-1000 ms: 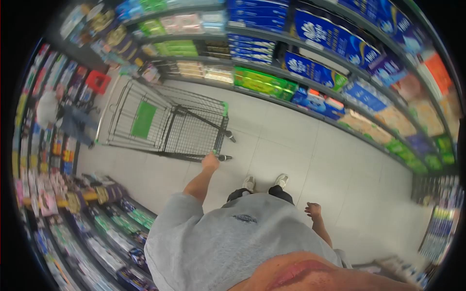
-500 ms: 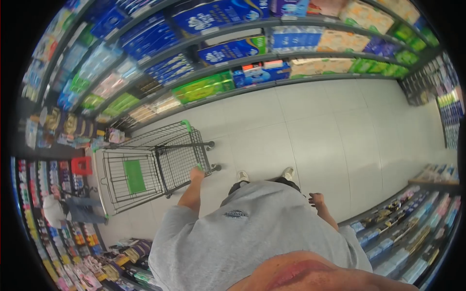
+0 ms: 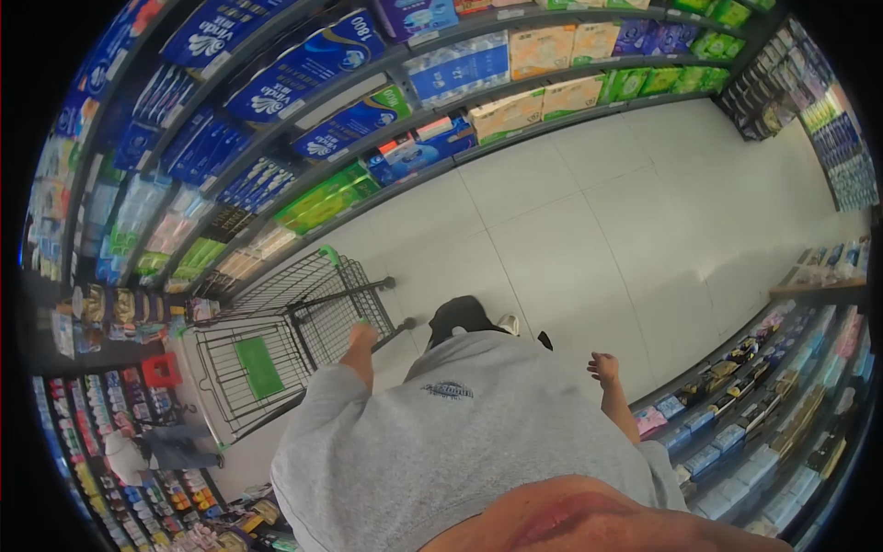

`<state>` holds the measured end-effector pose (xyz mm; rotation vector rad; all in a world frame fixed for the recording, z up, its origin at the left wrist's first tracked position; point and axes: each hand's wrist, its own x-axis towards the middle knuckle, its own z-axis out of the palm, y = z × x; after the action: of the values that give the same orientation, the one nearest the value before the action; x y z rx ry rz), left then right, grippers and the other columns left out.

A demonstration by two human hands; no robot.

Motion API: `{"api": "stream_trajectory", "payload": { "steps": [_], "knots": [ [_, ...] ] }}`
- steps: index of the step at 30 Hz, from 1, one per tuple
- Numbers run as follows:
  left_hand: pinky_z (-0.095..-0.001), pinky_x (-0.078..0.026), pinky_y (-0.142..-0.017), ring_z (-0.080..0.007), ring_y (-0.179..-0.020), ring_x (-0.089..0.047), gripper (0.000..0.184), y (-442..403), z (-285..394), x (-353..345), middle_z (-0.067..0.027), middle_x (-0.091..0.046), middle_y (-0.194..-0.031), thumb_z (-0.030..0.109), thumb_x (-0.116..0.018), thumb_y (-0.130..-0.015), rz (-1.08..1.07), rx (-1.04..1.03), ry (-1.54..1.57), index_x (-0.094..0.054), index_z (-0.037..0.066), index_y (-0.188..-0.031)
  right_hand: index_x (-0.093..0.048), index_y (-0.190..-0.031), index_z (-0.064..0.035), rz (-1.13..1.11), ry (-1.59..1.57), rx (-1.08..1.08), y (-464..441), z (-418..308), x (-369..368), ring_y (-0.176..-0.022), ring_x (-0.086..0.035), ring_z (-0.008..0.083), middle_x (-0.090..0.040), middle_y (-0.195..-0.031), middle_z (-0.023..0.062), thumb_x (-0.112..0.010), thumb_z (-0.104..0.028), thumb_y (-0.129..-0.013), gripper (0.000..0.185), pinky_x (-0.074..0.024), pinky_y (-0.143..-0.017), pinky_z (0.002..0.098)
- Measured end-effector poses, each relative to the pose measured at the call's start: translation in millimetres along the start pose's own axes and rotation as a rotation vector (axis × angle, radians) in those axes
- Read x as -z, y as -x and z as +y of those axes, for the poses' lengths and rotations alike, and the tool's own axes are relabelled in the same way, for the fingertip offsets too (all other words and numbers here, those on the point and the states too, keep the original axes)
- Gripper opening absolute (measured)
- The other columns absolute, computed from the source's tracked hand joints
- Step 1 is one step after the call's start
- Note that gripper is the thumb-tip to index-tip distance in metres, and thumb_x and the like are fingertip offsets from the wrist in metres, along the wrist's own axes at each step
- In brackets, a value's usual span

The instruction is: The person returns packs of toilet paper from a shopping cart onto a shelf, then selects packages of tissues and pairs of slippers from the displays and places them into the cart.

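Observation:
A wire shopping cart [image 3: 313, 317] with green corners and a green panel stands on the pale floor to my left. My left hand [image 3: 362, 333] is closed on the cart's corner nearest me, and part of the green corner piece shows beside the fingers. No goods can be made out inside the basket. On my right side, my right hand [image 3: 603, 367] hangs over the floor with its fingers apart and nothing in it.
Shelves [image 3: 432, 155] of blue, green and orange tissue packs curve along the front. More shelving [image 3: 736, 414] stands at my right. Another person [image 3: 152, 451] is at the far left, near a red basket [image 3: 162, 371].
The view has turned rightwards, so the shelves have shifted left in it. My left hand stays on the cart's corner. One leg has come forward, and my right hand remains open.

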<state>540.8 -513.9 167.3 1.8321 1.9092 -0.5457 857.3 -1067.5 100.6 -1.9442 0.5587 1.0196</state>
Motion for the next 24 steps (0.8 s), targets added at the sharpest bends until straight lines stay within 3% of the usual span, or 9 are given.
{"api": "stream_trajectory", "payload": {
  "steps": [5,6,7,9,10,16,18,22,24],
  "knots": [
    [-0.0415,-0.055,-0.064,-0.0286,-0.074,-0.068,0.036,-15.0,50.4,-33.6,-0.0223,-0.066,-0.09,0.026,-0.058,-0.086,-0.07,-0.053,-0.172,-0.062,-0.007,-0.1,-0.06,-0.105,-0.003,-0.008,-0.131,-0.068,-11.4,17.4,13.0,-0.071,-0.065,0.0224,-0.066,-0.087,0.0122,-0.064,-0.027,-0.083,0.033,-0.0487,-0.061,0.0382],
    [-0.0415,-0.052,-0.077,-0.0339,-0.096,-0.064,0.034,-12.0,63.7,-32.7,-0.0253,-0.063,-0.104,0.018,-0.054,-0.086,-0.185,-0.036,-0.153,-0.061,-0.01,-0.105,-0.059,-0.105,-0.0032,-0.017,-0.147,-0.083,-13.0,20.6,13.7,-0.071,-0.065,0.0225,-0.066,-0.087,0.0121,-0.064,-0.027,-0.083,0.033,-0.0487,-0.061,0.0385],
    [-0.0415,-0.052,-0.077,-0.0339,-0.096,-0.064,0.034,-1.0,77.9,-30.1,-0.0253,-0.063,-0.104,0.018,-0.054,-0.086,-0.189,-0.046,-0.162,-0.061,-0.01,-0.105,-0.059,-0.105,-0.0035,-0.024,-0.162,-0.097,-13.6,21.5,14.9,-0.07,-0.065,0.0226,-0.066,-0.086,0.012,-0.064,-0.027,-0.083,0.032,-0.0487,-0.061,0.0389],
    [-0.0413,-0.054,-0.069,-0.0339,-0.083,-0.067,0.032,21.3,112.8,-25.7,-0.026,-0.065,-0.093,0.017,-0.054,-0.086,-0.3,0.003,-0.19,-0.061,-0.01,-0.102,-0.059,-0.105,-0.0036,-0.025,-0.182,-0.119,-19.0,23.7,18.1,-0.069,-0.065,0.0231,-0.066,-0.086,0.0121,-0.064,-0.026,-0.083,0.032,-0.0487,-0.061,0.0393],
    [-0.0373,-0.052,-0.05,-0.0235,-0.051,-0.062,0.03,12.6,115.2,-41.0,-0.0167,-0.063,-0.06,0.021,-0.053,-0.09,-0.243,-0.047,-0.186,-0.064,-0.006,-0.085,-0.058,-0.105,-0.0033,-0.036,-0.188,-0.135,-23.8,23.7,21.6,-0.069,-0.065,0.0233,-0.066,-0.087,0.0123,-0.064,-0.026,-0.083,0.033,-0.0486,-0.061,0.0393],
    [-0.036,-0.047,-0.048,-0.0217,-0.053,-0.059,0.019,23.3,174.1,-82.5,-0.0117,-0.062,-0.065,0.014,-0.055,-0.088,-0.227,0.026,-0.191,-0.065,-0.001,-0.083,-0.059,-0.103,-0.0016,0.007,-0.109,-0.081,-63.0,-29.8,78.5,-0.068,-0.065,0.0241,-0.066,-0.087,0.0135,-0.063,-0.024,-0.084,0.03,-0.0488,-0.06,0.0397],
    [-0.0367,-0.047,-0.05,-0.0216,-0.059,-0.06,0.017,15.2,189.3,-97.6,-0.0106,-0.063,-0.069,0.013,-0.056,-0.087,-0.329,-0.098,-0.364,-0.066,0.0,-0.083,-0.059,-0.102,-0.0014,0.024,-0.058,-0.042,-84.1,-55.4,108.4,-0.068,-0.065,0.0239,-0.066,-0.087,0.0135,-0.062,-0.024,-0.084,0.029,-0.0486,-0.06,0.0398],
    [-0.0381,-0.045,-0.054,-0.0214,-0.069,-0.061,0.013,6.9,233.3,-123.7,-0.0084,-0.064,-0.078,0.011,-0.056,-0.085,-0.345,-0.837,-1.219,-0.066,0.002,-0.082,-0.06,-0.098,-0.0021,0.077,-0.221,-0.035,-139.4,-112.2,183.7,-0.067,-0.064,0.0212,-0.065,-0.083,0.011,-0.063,-0.025,-0.084,0.027,-0.048,-0.058,0.037],
    [-0.0346,-0.048,-0.056,-0.0211,-0.073,-0.064,0.012,34.7,265.8,-117.6,-0.0094,-0.065,-0.08,0.009,-0.057,-0.085,-0.305,-0.974,-1.22,-0.066,0.0,-0.085,-0.06,-0.1,-0.0038,0.101,-0.222,0.023,-167.9,-141.3,224.9,-0.069,-0.064,0.0201,-0.065,-0.084,0.0094,-0.063,-0.027,-0.084,0.028,-0.0482,-0.061,0.0354]
  ]
}}
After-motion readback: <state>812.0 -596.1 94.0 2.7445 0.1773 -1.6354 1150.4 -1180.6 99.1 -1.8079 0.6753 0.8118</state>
